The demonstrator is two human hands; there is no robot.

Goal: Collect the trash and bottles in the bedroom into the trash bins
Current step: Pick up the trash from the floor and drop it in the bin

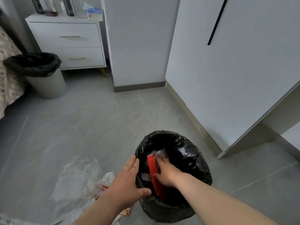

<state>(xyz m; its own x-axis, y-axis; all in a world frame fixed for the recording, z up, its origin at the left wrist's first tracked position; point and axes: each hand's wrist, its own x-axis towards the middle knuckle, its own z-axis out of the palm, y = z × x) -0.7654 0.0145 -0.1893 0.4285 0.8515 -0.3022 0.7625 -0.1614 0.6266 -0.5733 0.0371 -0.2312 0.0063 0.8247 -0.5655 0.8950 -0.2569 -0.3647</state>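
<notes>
Down on the grey tiled floor (78,127), a trash bin (201,172) lined with a black bag stood near the white wardrobe (227,78), and both hands were at its mouth. The right hand (167,172) reached inside the bin, its fingers (159,161) closed around a flat red package (153,172) that stood tilted in the opening, with some clear crumpled wrapping (159,152) just beyond it. The left hand (128,181) lay flat over the bin's near-left rim, fingers straight and together, thumb spread toward the package, holding nothing. On the floor just left of the bin, partly under the left forearm, lay thin plastic bags (78,176), one clear and one white with red and orange print. Well apart, at the far left, a second bin (48,85) with a pale body and a black liner stood beside a patterned bed cover (8,75) and in front of a white two-drawer nightstand (68,41). Items crowded the nightstand's top, among them a tissue pack (94,13); the rest were too blurred to name.
</notes>
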